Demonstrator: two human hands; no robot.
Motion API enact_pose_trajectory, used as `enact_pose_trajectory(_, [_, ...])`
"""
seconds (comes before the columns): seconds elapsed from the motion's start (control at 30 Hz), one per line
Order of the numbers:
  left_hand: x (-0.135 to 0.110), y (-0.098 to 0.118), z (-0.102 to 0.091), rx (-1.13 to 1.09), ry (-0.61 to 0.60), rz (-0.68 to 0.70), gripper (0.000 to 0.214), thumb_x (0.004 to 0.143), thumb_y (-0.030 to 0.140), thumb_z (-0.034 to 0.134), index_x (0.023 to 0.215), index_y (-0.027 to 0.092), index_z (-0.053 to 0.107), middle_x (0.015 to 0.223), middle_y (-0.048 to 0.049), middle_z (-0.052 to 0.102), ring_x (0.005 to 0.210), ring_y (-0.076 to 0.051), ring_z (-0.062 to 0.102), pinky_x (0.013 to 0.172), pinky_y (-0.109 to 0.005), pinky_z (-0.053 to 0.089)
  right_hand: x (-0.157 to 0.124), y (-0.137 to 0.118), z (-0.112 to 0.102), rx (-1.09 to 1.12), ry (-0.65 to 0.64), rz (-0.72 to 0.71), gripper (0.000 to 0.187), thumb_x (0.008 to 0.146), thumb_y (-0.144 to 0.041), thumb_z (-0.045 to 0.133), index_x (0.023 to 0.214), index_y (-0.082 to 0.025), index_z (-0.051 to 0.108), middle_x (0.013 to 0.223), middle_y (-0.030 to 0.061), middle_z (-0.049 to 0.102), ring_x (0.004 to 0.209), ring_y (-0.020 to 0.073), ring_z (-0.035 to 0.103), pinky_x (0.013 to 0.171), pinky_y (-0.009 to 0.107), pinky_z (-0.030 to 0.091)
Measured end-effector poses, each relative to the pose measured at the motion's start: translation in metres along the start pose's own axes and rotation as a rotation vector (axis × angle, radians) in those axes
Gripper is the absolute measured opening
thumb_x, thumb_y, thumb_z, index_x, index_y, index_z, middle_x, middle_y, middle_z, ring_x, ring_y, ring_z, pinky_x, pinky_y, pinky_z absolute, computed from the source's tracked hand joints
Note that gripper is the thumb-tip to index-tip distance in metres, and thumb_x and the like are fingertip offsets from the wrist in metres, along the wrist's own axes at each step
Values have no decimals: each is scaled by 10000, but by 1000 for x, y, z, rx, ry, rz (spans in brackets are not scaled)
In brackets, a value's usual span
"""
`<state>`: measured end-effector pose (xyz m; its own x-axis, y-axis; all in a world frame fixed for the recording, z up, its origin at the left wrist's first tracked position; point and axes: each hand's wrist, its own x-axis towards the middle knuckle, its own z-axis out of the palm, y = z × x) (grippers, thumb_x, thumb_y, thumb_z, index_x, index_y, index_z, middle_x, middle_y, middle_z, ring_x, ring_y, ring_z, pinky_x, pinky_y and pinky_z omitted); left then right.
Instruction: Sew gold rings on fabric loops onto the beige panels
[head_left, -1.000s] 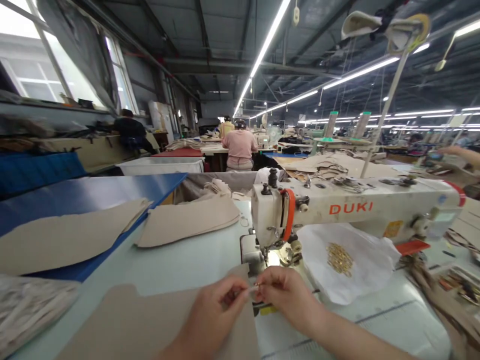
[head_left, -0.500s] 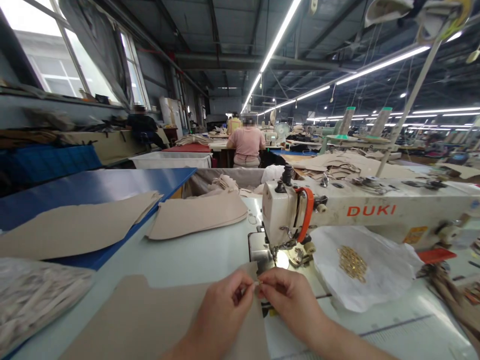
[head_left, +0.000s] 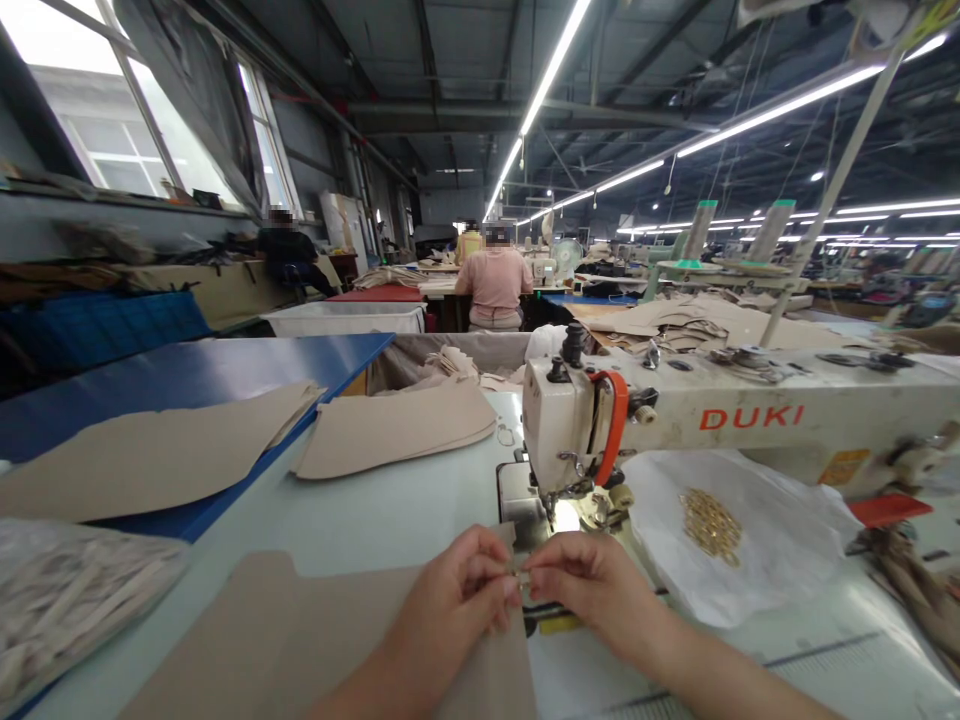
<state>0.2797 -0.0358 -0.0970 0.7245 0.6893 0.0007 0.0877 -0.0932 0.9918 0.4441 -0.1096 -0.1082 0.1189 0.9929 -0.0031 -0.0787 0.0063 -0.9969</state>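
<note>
My left hand [head_left: 461,600] and my right hand [head_left: 592,585] meet in front of the sewing machine's needle area, thumbs and forefingers pinched. Between the fingertips shows a small gold-coloured metal piece [head_left: 520,577], gripped by my right hand. What the left fingertips pinch is mostly hidden by them. Beneath my left hand and forearm lies a beige fabric panel [head_left: 285,630], flat on the table. The sewing machine [head_left: 570,430] stands just beyond my hands, its lamp lit. Right of it, a pile of similar gold metal pieces [head_left: 711,525] rests on a white plastic bag [head_left: 780,560].
Stacked beige panels [head_left: 397,430] lie behind on the table; more panels [head_left: 165,450] are on the blue surface at left. A clear bag of pale strips [head_left: 75,600] sits at the left edge. Ahead, a person in pink [head_left: 495,285] sits with their back to me.
The fingertips have shifted slightly around the gold piece, and my left fingers are curled more beneath it. The view has turned a little. The panel has stayed in place.
</note>
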Motion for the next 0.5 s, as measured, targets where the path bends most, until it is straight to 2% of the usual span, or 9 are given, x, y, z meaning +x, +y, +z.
enact_pose_trajectory(0.2, [2, -4, -2, -61, -33, -18, 220, 776, 322, 630, 860, 213, 458, 640, 32, 660, 503, -110, 554, 514, -224, 436, 7, 1, 5, 86, -52, 42, 323, 607, -411, 816, 679, -167, 617, 604, -33, 627, 535, 85, 542, 548, 205, 422])
enact_pose_trajectory(0.3, [4, -1, -4, -117, -39, -64, 315, 764, 460, 647, 825, 199, 481, 616, 10, 664, 483, -116, 564, 490, -226, 431, 8, 0, 4, 139, -95, 115, 399, 578, -471, 823, 695, -160, 603, 622, -26, 633, 523, 88, 569, 566, 221, 463])
enact_pose_trajectory(0.4, [7, 5, -6, -244, -7, -157, 411, 736, 574, 630, 799, 180, 531, 614, -4, 656, 508, -134, 596, 491, -233, 434, 7, -3, 3, 161, -67, 117, 429, 574, -498, 824, 716, -153, 612, 631, -18, 634, 533, 101, 594, 589, 241, 493])
enact_pose_trajectory(0.5, [10, 10, -7, -283, -42, -225, 376, 665, 481, 727, 808, 159, 593, 622, 5, 649, 545, -127, 595, 537, -234, 440, 5, -4, 4, 158, -31, 80, 425, 616, -520, 797, 734, -154, 615, 637, -13, 633, 545, 107, 606, 601, 249, 506])
